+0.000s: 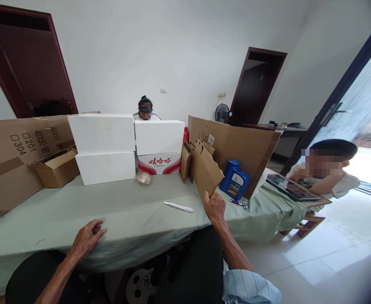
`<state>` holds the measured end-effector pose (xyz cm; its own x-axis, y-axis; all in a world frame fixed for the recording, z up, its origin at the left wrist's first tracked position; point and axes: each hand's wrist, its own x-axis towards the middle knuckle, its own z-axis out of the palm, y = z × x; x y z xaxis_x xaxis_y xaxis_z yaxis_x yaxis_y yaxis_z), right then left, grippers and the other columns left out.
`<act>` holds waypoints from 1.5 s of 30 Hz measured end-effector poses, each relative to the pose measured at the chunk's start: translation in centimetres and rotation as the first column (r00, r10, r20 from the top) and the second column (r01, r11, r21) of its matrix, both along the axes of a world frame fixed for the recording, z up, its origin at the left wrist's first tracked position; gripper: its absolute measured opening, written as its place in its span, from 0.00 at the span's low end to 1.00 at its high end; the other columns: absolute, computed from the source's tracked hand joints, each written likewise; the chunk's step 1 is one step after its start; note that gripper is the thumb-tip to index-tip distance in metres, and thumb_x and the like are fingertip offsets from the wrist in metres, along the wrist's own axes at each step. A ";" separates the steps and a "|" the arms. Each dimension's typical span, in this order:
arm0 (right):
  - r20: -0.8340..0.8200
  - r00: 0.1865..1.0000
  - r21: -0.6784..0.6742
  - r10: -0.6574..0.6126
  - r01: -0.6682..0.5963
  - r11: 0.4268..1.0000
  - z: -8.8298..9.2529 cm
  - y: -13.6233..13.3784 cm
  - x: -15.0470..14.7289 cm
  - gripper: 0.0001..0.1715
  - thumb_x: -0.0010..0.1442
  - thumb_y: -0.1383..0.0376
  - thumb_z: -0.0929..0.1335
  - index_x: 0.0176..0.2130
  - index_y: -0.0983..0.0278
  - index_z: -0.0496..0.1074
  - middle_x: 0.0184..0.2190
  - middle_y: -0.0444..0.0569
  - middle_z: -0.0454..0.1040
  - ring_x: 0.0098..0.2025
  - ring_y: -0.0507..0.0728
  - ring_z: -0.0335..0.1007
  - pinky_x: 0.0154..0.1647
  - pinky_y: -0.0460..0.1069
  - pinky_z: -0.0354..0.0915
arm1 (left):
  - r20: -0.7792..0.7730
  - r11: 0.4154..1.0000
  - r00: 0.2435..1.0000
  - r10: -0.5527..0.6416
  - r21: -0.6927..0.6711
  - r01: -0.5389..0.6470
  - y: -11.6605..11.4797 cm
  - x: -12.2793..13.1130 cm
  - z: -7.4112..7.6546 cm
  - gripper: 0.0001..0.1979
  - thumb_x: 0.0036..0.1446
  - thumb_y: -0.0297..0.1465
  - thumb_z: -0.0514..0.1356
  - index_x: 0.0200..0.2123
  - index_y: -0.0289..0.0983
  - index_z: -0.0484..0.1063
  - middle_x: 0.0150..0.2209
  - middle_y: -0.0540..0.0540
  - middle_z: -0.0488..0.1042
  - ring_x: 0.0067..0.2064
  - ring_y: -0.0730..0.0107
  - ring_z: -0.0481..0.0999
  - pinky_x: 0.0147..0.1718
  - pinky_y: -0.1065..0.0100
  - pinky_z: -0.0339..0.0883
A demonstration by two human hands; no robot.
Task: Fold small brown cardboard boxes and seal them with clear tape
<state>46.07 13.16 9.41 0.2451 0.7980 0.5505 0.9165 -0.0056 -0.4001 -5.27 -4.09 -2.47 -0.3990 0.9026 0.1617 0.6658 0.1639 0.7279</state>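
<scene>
My right hand (pixel 214 207) grips the lower edge of a flat folded cardboard box (pixel 206 171) that stands upright on the table (pixel 115 211). More folded cardboard pieces (pixel 187 160) lean just behind it. My left hand (pixel 87 237) rests at the table's near edge with the fingers loosely curled and nothing in them. A white-handled knife (pixel 178 207) lies on the green cloth between my hands, nearer the right one.
White foam boxes (pixel 103 145) and a red-printed carton (pixel 159 163) stand at the back. An open small carton (pixel 57 168), big cardboard sheets (pixel 236 145), a blue oil jug (pixel 235 179), a purple tool (pixel 238 204) and a bagged lump (pixel 143 178) are here. One person sits behind the boxes, another at right.
</scene>
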 end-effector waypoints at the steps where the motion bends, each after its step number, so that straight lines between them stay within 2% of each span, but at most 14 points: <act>1: -0.002 1.000 -0.016 -0.009 0.009 1.000 0.2 0.3 -0.1 0.19 0.71 0.62 0.64 0.37 0.69 0.81 0.34 0.61 0.82 0.36 0.60 0.76 0.36 0.51 0.58 | -0.004 1.000 1.000 -0.001 0.007 0.001 0.0 0.0 0.0 0.30 0.46 0.53 0.62 0.45 0.40 0.81 0.40 0.41 0.87 0.42 0.50 0.86 0.45 0.56 0.79; 8: -0.011 1.000 -0.112 -0.007 0.006 0.994 1.7 2.1 -1.3 0.21 0.73 0.63 0.63 0.44 0.72 0.83 0.41 0.65 0.84 0.42 0.62 0.80 0.39 0.51 0.62 | -0.027 0.999 1.000 -0.013 0.037 0.014 0.0 0.0 0.1 0.28 0.47 0.53 0.62 0.44 0.40 0.81 0.38 0.42 0.86 0.40 0.51 0.85 0.44 0.55 0.80; 14: -0.019 1.000 -0.159 -0.021 0.018 0.987 3.1 4.2 -1.6 0.22 0.72 0.62 0.64 0.48 0.73 0.83 0.41 0.66 0.84 0.43 0.63 0.80 0.41 0.51 0.64 | -0.021 1.000 1.000 -0.022 0.020 0.022 0.0 0.1 0.3 0.28 0.46 0.52 0.62 0.44 0.40 0.81 0.38 0.42 0.86 0.40 0.51 0.86 0.44 0.56 0.80; 20: -0.032 0.999 -0.193 -0.007 0.001 0.981 3.9 5.9 -2.2 0.22 0.72 0.62 0.64 0.51 0.71 0.83 0.42 0.66 0.83 0.46 0.64 0.80 0.47 0.52 0.65 | -0.043 0.999 0.998 -0.041 0.008 0.042 -0.1 0.3 0.8 0.28 0.48 0.52 0.62 0.44 0.39 0.80 0.38 0.42 0.86 0.40 0.52 0.85 0.44 0.56 0.79; 29: -0.057 0.998 -0.253 0.017 -0.031 0.967 5.0 9.5 -3.6 0.23 0.76 0.62 0.62 0.54 0.73 0.81 0.50 0.70 0.81 0.53 0.65 0.79 0.50 0.53 0.66 | -0.043 0.998 0.998 -0.054 -0.032 0.053 0.3 0.5 1.6 0.28 0.48 0.52 0.63 0.45 0.39 0.81 0.38 0.42 0.85 0.40 0.52 0.85 0.43 0.57 0.79; 31: -0.062 0.998 -0.272 0.013 -0.030 0.962 5.2 10.7 -4.0 0.22 0.77 0.60 0.63 0.54 0.71 0.80 0.51 0.68 0.81 0.53 0.64 0.79 0.52 0.54 0.68 | -0.038 0.998 0.998 -0.059 -0.035 0.057 0.5 0.4 1.6 0.28 0.47 0.52 0.63 0.45 0.39 0.81 0.37 0.42 0.86 0.40 0.52 0.85 0.43 0.57 0.79; 36: -0.070 0.998 -0.319 -0.005 -0.018 0.948 5.4 14.0 -4.7 0.23 0.75 0.49 0.68 0.53 0.66 0.78 0.52 0.55 0.81 0.54 0.61 0.79 0.60 0.60 0.71 | -0.011 0.997 0.998 -0.066 -0.051 0.066 0.9 0.6 1.7 0.28 0.48 0.52 0.63 0.45 0.39 0.81 0.38 0.42 0.85 0.40 0.53 0.84 0.43 0.57 0.79; 41: -0.068 0.998 -0.344 -0.007 -0.017 0.939 5.2 17.3 -5.2 0.21 0.75 0.52 0.70 0.54 0.66 0.77 0.52 0.55 0.80 0.54 0.61 0.78 0.58 0.60 0.74 | 0.016 0.994 0.997 -0.073 -0.075 0.074 1.1 1.1 1.9 0.28 0.49 0.51 0.64 0.47 0.39 0.81 0.39 0.43 0.85 0.39 0.55 0.83 0.43 0.58 0.79; 45: -0.059 0.998 -0.336 -0.014 -0.006 0.942 4.1 19.0 -5.5 0.19 0.73 0.55 0.72 0.55 0.66 0.76 0.53 0.53 0.79 0.52 0.60 0.79 0.54 0.60 0.77 | 0.048 0.994 0.997 -0.066 -0.082 0.070 1.1 1.2 1.4 0.30 0.50 0.54 0.64 0.48 0.39 0.82 0.39 0.42 0.84 0.41 0.54 0.83 0.42 0.58 0.79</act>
